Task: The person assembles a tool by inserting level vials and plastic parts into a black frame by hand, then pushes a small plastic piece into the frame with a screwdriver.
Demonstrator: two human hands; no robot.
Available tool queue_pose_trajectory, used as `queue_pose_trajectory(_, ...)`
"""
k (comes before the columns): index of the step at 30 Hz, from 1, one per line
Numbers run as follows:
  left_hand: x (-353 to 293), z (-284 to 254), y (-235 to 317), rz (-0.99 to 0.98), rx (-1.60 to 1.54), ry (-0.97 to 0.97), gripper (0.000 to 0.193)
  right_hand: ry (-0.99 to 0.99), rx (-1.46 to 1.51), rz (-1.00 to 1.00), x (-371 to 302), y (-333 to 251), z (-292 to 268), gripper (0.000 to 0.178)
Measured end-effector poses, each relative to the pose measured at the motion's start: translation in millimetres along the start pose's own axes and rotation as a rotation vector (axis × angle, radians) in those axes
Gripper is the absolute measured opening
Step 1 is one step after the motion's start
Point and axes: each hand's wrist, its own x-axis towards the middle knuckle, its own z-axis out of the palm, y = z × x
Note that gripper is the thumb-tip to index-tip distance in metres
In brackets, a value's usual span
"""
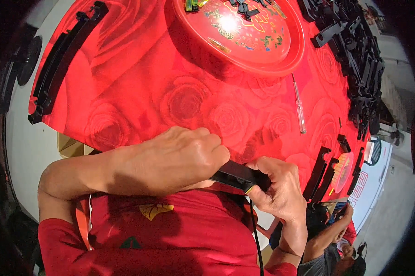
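Note:
Close to my body, near the table's front edge, both hands hold a long black plastic part [235, 175]. My left hand [189, 158] is closed in a fist around its left end, with the back of the hand upward hiding that end. At the other end my right hand [281, 188] grips it between thumb and fingers. A small yellow spot shows on the part beside my right thumb. Below that thumb a thin black cord [257, 234] hangs down; its upper end is partly hidden.
A red basin [244, 69] holds small black pieces. A clear-handled screwdriver [300, 112] lies beside it on the rose-patterned red cloth [147, 92]. One long black strip [62, 64] rests far left. Black parts [354, 60] pile up at right. Another person's arm [325, 237] shows lower right.

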Motion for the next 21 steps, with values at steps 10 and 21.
queue_pose_trajectory(10, -2, 0, 6, -0.036, 0.034, 0.012, 0.042, 0.085, -0.005, 0.009, 7, -4, 6, 0.051)
queue_pose_trajectory(21, -9, -11, 6, -0.022, 0.029, 0.020, 0.042, -0.054, 0.199, -0.030, -2, 7, -10, 0.050)
